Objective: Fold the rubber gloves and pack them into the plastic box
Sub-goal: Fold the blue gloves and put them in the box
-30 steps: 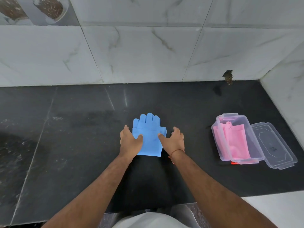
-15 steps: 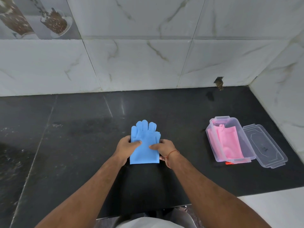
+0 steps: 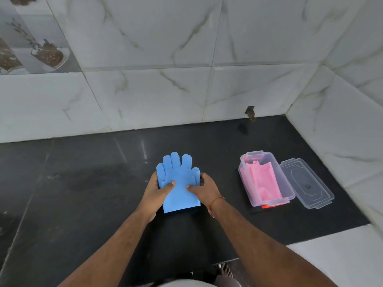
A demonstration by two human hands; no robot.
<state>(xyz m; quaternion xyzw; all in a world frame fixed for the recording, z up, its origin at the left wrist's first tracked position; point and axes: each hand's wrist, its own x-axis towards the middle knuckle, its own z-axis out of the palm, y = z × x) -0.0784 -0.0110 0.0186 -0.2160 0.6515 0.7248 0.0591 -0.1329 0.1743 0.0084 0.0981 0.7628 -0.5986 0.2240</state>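
Blue rubber gloves (image 3: 179, 179), stacked flat with fingers pointing away from me, sit at the middle of the black counter. My left hand (image 3: 156, 192) grips their left edge, thumb on top and fingers underneath. My right hand (image 3: 205, 189) grips the right edge the same way. The near cuff end appears lifted slightly off the counter. To the right stands the clear plastic box (image 3: 244, 179), open, with folded pink gloves (image 3: 263, 183) inside.
The box's clear lid (image 3: 306, 183) lies flat just right of the box. Something small and red (image 3: 269, 206) shows under the box's near end. Marble-tiled walls close the counter at the back and right. A white surface (image 3: 335, 262) adjoins the counter's near right corner.
My hands went from lying flat beside the blue gloves to gripping both side edges. The gloves' near end now seems raised a little. The view has tilted upward.
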